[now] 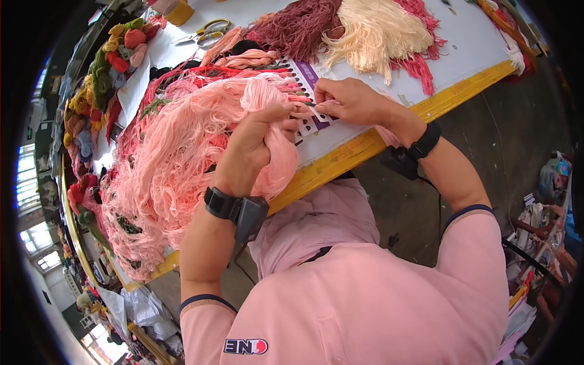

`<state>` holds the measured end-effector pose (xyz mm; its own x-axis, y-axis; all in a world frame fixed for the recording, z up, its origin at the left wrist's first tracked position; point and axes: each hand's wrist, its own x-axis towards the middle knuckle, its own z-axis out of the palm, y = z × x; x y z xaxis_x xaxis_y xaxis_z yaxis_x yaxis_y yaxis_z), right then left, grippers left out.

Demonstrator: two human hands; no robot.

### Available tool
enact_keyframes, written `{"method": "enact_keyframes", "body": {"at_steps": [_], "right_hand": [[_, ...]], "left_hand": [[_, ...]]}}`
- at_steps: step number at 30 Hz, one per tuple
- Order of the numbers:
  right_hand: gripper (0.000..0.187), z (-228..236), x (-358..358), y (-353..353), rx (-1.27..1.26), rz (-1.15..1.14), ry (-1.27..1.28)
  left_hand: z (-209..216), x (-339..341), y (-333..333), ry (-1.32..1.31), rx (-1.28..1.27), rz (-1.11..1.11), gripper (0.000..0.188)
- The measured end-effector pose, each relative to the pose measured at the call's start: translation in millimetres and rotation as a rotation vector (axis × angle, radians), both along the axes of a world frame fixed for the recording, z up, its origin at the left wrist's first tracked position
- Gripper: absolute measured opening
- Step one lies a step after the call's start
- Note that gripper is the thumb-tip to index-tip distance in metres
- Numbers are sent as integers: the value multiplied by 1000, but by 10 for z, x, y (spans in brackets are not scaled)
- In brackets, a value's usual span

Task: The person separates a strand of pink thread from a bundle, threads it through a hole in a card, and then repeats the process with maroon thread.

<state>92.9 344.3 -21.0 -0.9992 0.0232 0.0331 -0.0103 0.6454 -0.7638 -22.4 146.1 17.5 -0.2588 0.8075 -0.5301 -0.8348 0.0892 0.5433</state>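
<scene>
The left hand (252, 143) closed its grip around a bunch of pink yarn (182, 152) near the tabletop's (462, 48) yellow front edge, keeping strands gathered, while the right hand (347, 100) pinched a single strand against the holed card (307, 91), apparently for threading.

The pink yarn (182, 152) is a soft, fuzzy fibre, matt and loosely stranded, gripped in a bundle by the left hand (249, 146); the card (313, 91) under the right hand (347, 100) looks like smooth paper or thin board, white with a purple strip and punched holes; the cream yarn (377, 30) and maroon yarn (301, 24) show the same dull, stringy texture; the table (468, 48) top is smooth, matt white, its edge painted yellow; the scissors (207, 33) have glossy yellow plastic handles and metal blades; both wristbands look like matt black plastic.
</scene>
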Motion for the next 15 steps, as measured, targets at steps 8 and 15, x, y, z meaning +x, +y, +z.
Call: {"method": "enact_keyframes", "body": {"at_steps": [8,15], "right_hand": [[17,-54,-12,-38,-505,-160,-42],[16,29,-88,30,-109,3,-127]], "left_hand": [[-112,253,-8,978,-17,-329,28],[-116,134,-20,1217,51,-433,34]]}}
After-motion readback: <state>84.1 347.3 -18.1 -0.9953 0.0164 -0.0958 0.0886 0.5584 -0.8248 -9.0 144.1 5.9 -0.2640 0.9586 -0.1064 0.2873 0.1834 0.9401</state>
